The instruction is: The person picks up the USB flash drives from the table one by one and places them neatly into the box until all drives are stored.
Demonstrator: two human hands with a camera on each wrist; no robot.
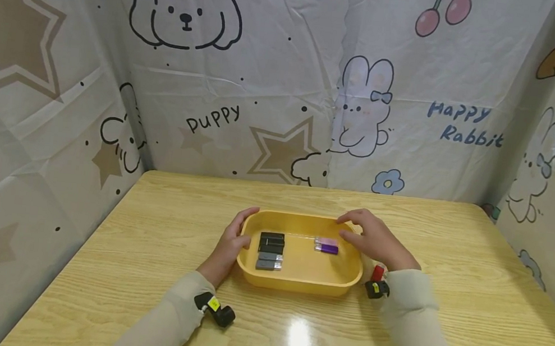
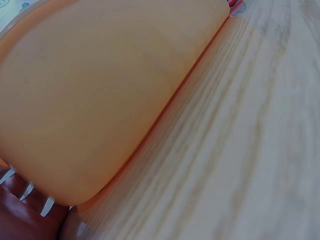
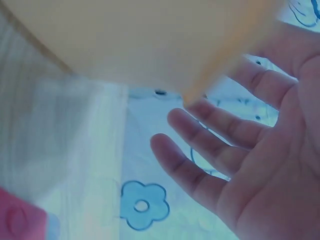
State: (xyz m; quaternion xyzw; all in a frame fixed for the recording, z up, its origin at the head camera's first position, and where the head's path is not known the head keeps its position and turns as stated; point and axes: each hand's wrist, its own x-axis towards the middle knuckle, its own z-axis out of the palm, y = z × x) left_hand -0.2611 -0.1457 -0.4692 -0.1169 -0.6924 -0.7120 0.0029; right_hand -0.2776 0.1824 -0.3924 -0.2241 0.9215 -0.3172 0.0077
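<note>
A yellow plastic basin (image 1: 296, 285) sits on the table. My left hand (image 1: 224, 252) grips its left rim, thumb over the inside and fingers along the outer wall. At the right end, my right hand (image 1: 377, 241) reaches over the rim with fingers loosely extended, nothing held between them. In the basin's left part lie black USB sticks (image 1: 272, 243) in a stack of rows, with grey USB sticks (image 1: 265, 264) below them. A pink USB stick (image 1: 327, 241) and a purple USB stick (image 1: 329, 249) lie side by side toward the right.
A red object (image 1: 377, 272), partly hidden by the wrist camera (image 1: 377, 289), lies on the table right of the basin. The wood-grain table (image 1: 177, 213) reaches back to a patterned cloth (image 1: 287, 84) that hangs behind and at both sides.
</note>
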